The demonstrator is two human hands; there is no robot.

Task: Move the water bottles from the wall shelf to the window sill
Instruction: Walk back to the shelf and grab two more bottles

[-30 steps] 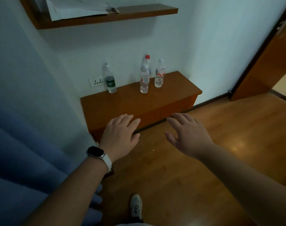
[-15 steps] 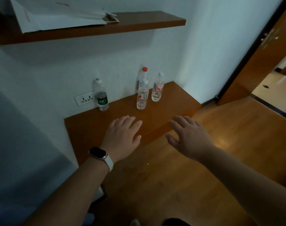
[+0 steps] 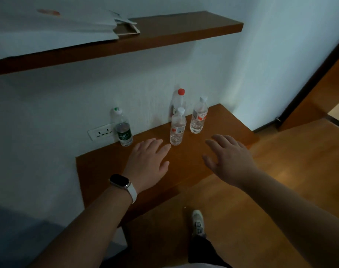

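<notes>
1. The left hand (image 3: pixel 148 161) is held spread and empty; one water bottle (image 3: pixel 177 128) is seen just past its fingertips, on the wall shelf (image 3: pixel 99 171).
2. The right hand (image 3: pixel 228 157) is held wide, nothing gripped.

Front strip: bare wood of the lower shelf (image 3: pixel 106 171) lies open between its edge and the bottles; left hand (image 3: pixel 148 161) and right hand (image 3: pixel 229 159) hover there.
Middle gap: wide opening between green-label bottle (image 3: pixel 123 130) and front bottle (image 3: pixel 177 126).
Right cluster: front bottle, red-cap bottle (image 3: pixel 179 99) behind it and right bottle (image 3: pixel 198 117) stand close together, with narrow gaps.
Rear limit: wall and socket (image 3: pixel 101 132) are directly behind the bottles.
Overhead: upper shelf (image 3: pixel 184 29) juts out above, with open air beneath.
</notes>
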